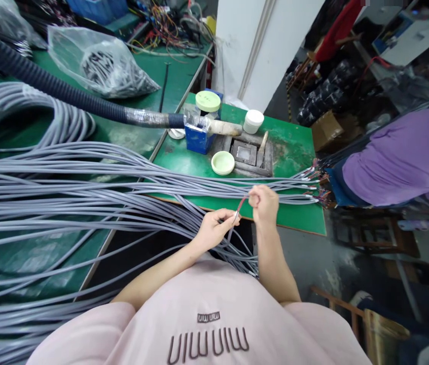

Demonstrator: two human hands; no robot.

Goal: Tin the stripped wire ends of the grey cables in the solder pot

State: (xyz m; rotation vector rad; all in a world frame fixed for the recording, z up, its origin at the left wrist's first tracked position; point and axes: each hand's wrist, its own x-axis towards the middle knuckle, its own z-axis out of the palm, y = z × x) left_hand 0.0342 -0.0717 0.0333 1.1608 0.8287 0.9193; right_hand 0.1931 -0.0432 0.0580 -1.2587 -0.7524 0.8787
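Between thumb and fingers, my left hand (217, 226) pinches the end of a grey cable (230, 235) whose outer jacket is stripped there. Thin red wires (241, 203) rise from that end to my right hand (265, 204), where closed fingers grip their tips. Both hands are just above the near edge of the green table. A thick bundle of grey cables (184, 186) runs across behind them, with stripped, coloured wire ends (315, 175) at the right. More grey cables hang below my hands, beside the table edge.
A solder pot (245, 153) is set in the green table (294, 137), with a pale scraper (262, 144) on it. Around it are a shallow green dish (222, 163), a white tub (253, 121) and a black hose (85, 104). A person in purple (404, 157) is at the right.
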